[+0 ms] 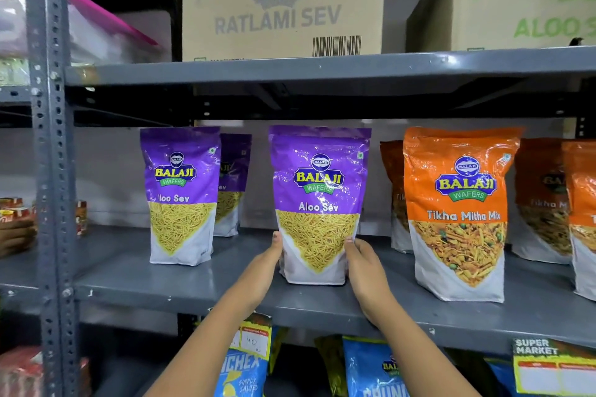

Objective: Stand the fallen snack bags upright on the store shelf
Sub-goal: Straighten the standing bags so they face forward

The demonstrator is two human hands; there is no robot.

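Observation:
A purple Aloo Sev bag [317, 200] stands upright in the middle of the grey metal shelf [200, 287]. My left hand [258, 271] presses against its lower left side and my right hand [364, 271] against its lower right side, so both hold it. Another purple Aloo Sev bag [180, 193] stands upright to the left, with a second purple bag [233, 184] behind it. An orange Tikha Mitha Mix bag [458, 213] stands upright to the right, with more orange bags [548, 200] beside and behind it.
Cardboard boxes [283, 3] sit on the shelf above. A perforated grey upright post [51, 171] borders the left. Blue snack bags [371, 367] and a yellow price tag [554, 367] hang below the shelf edge. Small packs [13, 219] lie on the neighbouring shelf at left.

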